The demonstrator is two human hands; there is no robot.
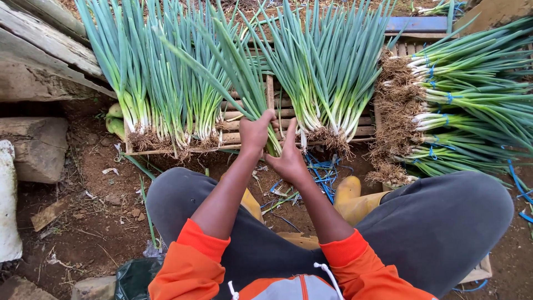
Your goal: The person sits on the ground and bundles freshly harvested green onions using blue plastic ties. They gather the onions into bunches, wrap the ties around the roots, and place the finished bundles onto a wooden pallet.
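Observation:
My left hand (255, 132) is closed around a small bunch of green onions (244, 72), gripping it near the white stems. My right hand (288, 158) cups the same bunch at its root end from the right, fingers raised. The leaves of the held bunch slant up to the left over a wooden crate (363, 131). Loose green onions (161, 83) lie on the crate at the left, and another batch (327, 72) lies to the right of my hands, roots toward me.
Tied bundles of green onions (461, 105) with blue strings are stacked at the right. Blue string scraps (322, 169) lie on the dirt by my yellow boots (355, 200). Weathered planks (44, 50) and stones (33, 147) stand at the left.

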